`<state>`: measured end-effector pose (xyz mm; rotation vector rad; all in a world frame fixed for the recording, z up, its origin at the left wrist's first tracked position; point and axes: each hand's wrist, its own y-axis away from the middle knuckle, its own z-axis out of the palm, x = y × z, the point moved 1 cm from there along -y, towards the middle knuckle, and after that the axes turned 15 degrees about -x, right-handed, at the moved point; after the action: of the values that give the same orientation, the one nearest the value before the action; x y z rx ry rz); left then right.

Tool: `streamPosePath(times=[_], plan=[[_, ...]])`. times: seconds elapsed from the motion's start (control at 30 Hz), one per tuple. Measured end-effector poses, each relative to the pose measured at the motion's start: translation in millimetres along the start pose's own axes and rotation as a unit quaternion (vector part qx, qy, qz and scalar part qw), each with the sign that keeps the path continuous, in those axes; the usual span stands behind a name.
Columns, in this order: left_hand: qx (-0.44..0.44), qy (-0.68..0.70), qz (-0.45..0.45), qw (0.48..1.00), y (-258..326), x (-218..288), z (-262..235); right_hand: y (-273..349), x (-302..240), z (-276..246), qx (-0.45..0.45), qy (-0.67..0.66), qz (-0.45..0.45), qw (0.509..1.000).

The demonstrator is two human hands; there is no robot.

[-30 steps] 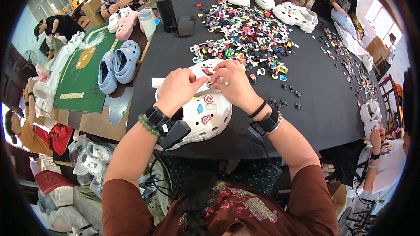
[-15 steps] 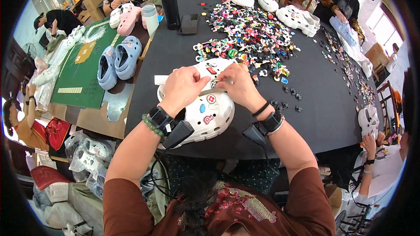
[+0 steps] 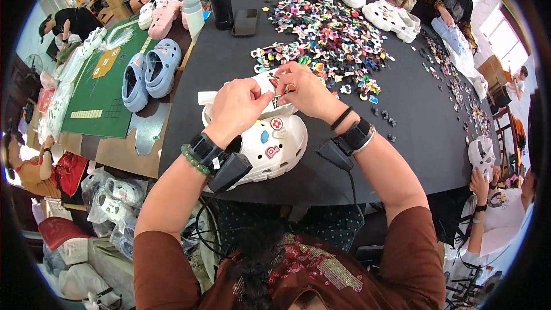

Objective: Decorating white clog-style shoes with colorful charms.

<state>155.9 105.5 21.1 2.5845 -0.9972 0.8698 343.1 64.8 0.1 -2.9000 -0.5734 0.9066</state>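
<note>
Two white clogs lie side by side in front of me, the near clog (image 3: 291, 152) dotted with shoe charms, among them a pink letter-shaped charm (image 3: 272, 152) and a blue cloud-shaped one (image 3: 264, 136). Behind it, the far clog (image 3: 261, 82) is partly covered by my hands. My left hand (image 3: 238, 106) is closed over that far clog, its thumb beside a black-and-white charm. My right hand (image 3: 310, 93) is pinched above the same clog, with a small orange-and-dark shoe charm (image 3: 290, 88) at its fingers. The fingertips of both hands are partly hidden.
A heap of colourful shoe charms (image 3: 333, 40) spreads beyond my hands on the black table (image 3: 402, 166). A black tumbler (image 3: 219, 1), a phone (image 3: 245, 22) and a pale cup (image 3: 193, 14) stand far left. Blue clogs (image 3: 162, 69) sit left; co-workers surround the tables.
My right hand has shifted slightly up and left, and an orange-and-dark charm now shows at its fingers. My left hand stays on the far clog. The whole view has tilted a little.
</note>
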Motion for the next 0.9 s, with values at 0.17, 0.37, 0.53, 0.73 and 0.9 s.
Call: streamPosePath(times=[0.17,0.37,0.53,0.73,0.9], plan=[[-0.007,0.003,-0.002,1.000,1,0,0,-5,-8,-14,-0.025,-0.051,0.092,0.994],[-0.002,0.014,0.016,1.000,0,-1,1,-12,5,-12,-0.064,-0.163,0.047,0.983],[-0.001,-0.009,0.025,1.000,-2,-1,1,-19,-1,-19,-0.110,-0.172,0.090,0.975],[0.000,-0.002,0.015,1.000,-1,-1,1,-17,14,-22,-0.185,-0.240,0.030,0.953],[0.009,-0.008,0.018,1.000,1,1,0,-14,19,-19,-0.197,-0.261,0.006,0.945]])
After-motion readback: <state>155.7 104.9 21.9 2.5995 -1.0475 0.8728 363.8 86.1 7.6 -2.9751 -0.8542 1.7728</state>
